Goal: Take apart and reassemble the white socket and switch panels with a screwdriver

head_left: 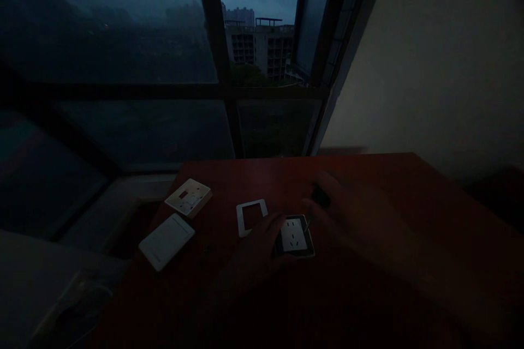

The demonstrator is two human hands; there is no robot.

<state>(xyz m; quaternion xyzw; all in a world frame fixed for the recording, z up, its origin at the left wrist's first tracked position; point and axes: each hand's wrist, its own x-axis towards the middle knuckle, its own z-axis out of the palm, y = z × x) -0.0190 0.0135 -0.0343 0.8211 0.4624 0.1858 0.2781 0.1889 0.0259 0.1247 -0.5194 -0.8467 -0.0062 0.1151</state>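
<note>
The scene is very dark. A white wall socket [293,235] lies face up on a reddish-brown table [368,174]. My left hand [257,248] holds the socket at its left edge, fingers curled on it. My right hand [347,218] hovers just right of the socket, closed around a small dark object [320,195] that I cannot make out. A white square frame [251,217] lies flat just left of the socket.
A white switch plate [166,241] and a socket plate on a wooden block [188,197] lie at the table's left edge. Beyond the table are a large window and a pale wall on the right. A pale surface sits at the lower left.
</note>
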